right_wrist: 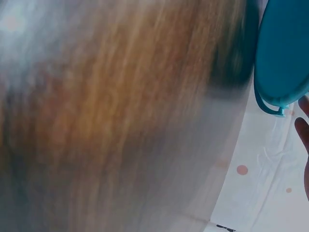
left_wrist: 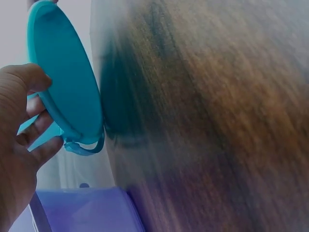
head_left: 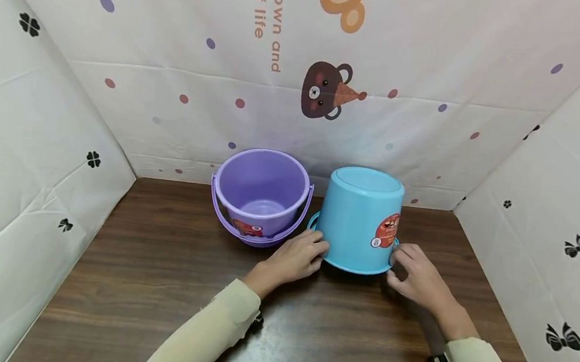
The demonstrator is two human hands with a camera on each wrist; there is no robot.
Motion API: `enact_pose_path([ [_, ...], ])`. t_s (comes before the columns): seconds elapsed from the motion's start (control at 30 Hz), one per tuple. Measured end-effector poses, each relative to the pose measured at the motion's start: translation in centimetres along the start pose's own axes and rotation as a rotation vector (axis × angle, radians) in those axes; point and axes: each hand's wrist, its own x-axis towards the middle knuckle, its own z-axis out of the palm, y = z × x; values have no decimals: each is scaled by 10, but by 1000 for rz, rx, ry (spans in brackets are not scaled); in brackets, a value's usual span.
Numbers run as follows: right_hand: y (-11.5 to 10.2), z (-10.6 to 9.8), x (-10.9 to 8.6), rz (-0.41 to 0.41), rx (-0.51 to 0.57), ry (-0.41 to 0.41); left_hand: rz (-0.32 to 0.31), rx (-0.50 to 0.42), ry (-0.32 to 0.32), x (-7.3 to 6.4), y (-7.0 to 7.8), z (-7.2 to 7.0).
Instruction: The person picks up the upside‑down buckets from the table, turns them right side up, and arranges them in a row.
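Note:
A light blue bucket (head_left: 361,224) is upside down, its base facing up and a red round label on its side. My left hand (head_left: 299,256) grips the rim at the left; in the left wrist view the thumb (left_wrist: 36,77) lies over the rim and the other fingers are on the outside. Opposite it, my right hand (head_left: 416,277) holds the rim at the right, mostly cut off in the right wrist view. The bucket tilts, its near rim raised and its dark inside (left_wrist: 67,72) showing. Its handle (left_wrist: 86,149) hangs at the back.
An upright purple bucket (head_left: 263,184) stands left of the blue one, its handle lowered in front. Both are on a dark wooden table (head_left: 160,303) near the back. White printed sheets (head_left: 177,45) form walls at the back and both sides.

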Motion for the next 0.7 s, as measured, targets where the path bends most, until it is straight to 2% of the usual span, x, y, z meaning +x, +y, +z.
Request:
enact_pose_path([
  [0.13,-1,-3,0,2,14,33,7,-37,16,0,0,-1],
  [0.47,-4,-16,5,9,90,95,32,-182,127,-1,-1,-5],
  [0.7,-10,-25,10,33,83,111,-1,-214,132,-1,2,-11],
])
